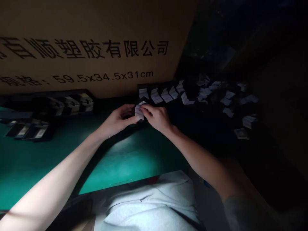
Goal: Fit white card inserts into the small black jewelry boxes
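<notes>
My left hand (116,119) is closed round the left side of a small black box (144,99), its thumb along the near edge. A folded white paper slip (139,113) lies against the box. My right hand (157,118) pinches at the slip's right edge with thumb and forefinger. Fingers cover much of the box, so its full shape is hidden. Just beyond my hands stands a row of dark pieces with creased white slips (156,96) on them.
Behind the green table (125,160) rises a large printed cardboard carton (96,25). Dark boxes (72,104) are lined up at left, with more dark boxes (36,131) nearer. Loose folded slips (227,98) lie scattered at right in shadow.
</notes>
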`<state>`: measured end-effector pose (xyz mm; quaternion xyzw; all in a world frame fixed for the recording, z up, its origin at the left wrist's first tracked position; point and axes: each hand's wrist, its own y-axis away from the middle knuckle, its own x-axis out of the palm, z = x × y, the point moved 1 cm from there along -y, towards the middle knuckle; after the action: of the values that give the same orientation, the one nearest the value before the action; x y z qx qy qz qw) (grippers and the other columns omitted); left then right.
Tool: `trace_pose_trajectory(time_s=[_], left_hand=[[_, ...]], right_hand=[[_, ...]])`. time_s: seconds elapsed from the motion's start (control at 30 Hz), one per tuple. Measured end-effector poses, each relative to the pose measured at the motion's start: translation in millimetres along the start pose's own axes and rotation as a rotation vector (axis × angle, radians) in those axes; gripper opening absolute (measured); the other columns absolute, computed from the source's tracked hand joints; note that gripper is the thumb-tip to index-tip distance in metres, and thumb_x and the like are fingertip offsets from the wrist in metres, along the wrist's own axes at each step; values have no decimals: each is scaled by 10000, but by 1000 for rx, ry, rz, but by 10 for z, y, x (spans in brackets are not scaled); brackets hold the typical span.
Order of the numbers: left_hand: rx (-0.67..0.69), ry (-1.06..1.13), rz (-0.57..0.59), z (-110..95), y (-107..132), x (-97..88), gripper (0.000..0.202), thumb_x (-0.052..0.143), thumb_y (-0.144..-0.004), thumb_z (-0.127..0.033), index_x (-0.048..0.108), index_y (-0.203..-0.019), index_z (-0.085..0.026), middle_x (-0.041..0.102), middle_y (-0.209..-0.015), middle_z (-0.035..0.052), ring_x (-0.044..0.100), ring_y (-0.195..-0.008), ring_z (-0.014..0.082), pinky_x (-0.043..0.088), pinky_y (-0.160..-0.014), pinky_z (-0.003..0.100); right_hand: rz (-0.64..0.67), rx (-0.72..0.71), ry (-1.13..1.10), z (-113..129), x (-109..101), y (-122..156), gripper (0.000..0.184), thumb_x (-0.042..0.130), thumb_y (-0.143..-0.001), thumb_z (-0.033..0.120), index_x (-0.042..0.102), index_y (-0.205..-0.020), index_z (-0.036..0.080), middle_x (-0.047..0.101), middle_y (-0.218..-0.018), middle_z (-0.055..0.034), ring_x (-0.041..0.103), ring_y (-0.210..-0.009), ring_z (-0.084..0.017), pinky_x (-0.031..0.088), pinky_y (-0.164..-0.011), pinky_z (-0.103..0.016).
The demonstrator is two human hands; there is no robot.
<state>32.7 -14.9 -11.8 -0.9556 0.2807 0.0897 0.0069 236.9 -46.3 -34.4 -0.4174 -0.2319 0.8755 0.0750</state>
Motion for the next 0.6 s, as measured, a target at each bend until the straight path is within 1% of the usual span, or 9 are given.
trace_pose_trajectory(time_s=[0.07,0.2,0.23,0.3,0.37,0.43,0.5,0.53,0.6], left_hand=[[10,12,6,-11,2,0,644,886,-754,-525,691,-1277,-204,734,-1287,139,721,-1143,322,659,-847,385],[51,-15,2,-36,-6,9,637,896,-750,-499,689,-1274,-203,727,-1301,141,696,-1195,308,598,-1041,451],[59,-20,3,-38,-9,10,633,900,-747,-496,691,-1268,-202,729,-1294,141,698,-1188,304,580,-1071,463],[64,-24,1,-42,-10,9,623,908,-736,-496,694,-1240,-198,737,-1261,138,704,-1160,298,579,-1066,460],[51,-34,4,-49,-6,7,606,906,-737,-498,692,-1215,-193,743,-1218,131,719,-1085,275,612,-987,421],[20,-44,10,-67,2,8,586,886,-757,-514,684,-1199,-188,746,-1159,121,726,-921,229,639,-845,370],[-7,-48,10,-96,10,12,562,853,-781,-553,680,-1166,-182,747,-1082,104,682,-743,171,627,-708,326],[-16,-47,8,-110,13,14,552,835,-791,-575,681,-1144,-180,745,-1036,94,654,-688,151,614,-665,310],[-27,-42,-6,-127,14,14,543,801,-811,-611,686,-1118,-178,736,-958,78,633,-659,140,595,-626,285]], right_hand=[[35,23,43,-11,-14,-9,275,561,-1039,341,798,-1123,230,809,-873,-60,710,-696,-165,484,-682,-267],[48,45,59,-31,-48,-20,254,580,-1035,323,793,-1151,248,823,-933,-60,746,-769,-186,511,-718,-270],[49,42,55,-35,-52,-21,253,577,-1036,313,792,-1153,248,825,-946,-58,750,-779,-185,512,-722,-267],[54,33,44,-40,-51,-21,256,571,-1039,294,792,-1155,242,825,-950,-55,750,-777,-177,510,-723,-261],[64,18,26,-41,-47,-16,260,567,-1039,284,794,-1153,229,820,-911,-52,735,-738,-162,502,-710,-256],[80,4,-3,-39,-43,-10,257,570,-1038,287,797,-1140,220,809,-856,-44,710,-690,-145,490,-689,-249],[91,3,-30,-36,-42,-4,247,580,-1034,295,798,-1122,219,790,-796,-31,685,-653,-131,474,-666,-240],[94,7,-42,-34,-41,-3,241,586,-1030,298,797,-1112,217,778,-767,-25,675,-642,-127,465,-656,-235],[91,16,-65,-30,-40,-4,232,590,-1026,292,795,-1092,205,759,-728,-18,665,-635,-120,451,-644,-227]])
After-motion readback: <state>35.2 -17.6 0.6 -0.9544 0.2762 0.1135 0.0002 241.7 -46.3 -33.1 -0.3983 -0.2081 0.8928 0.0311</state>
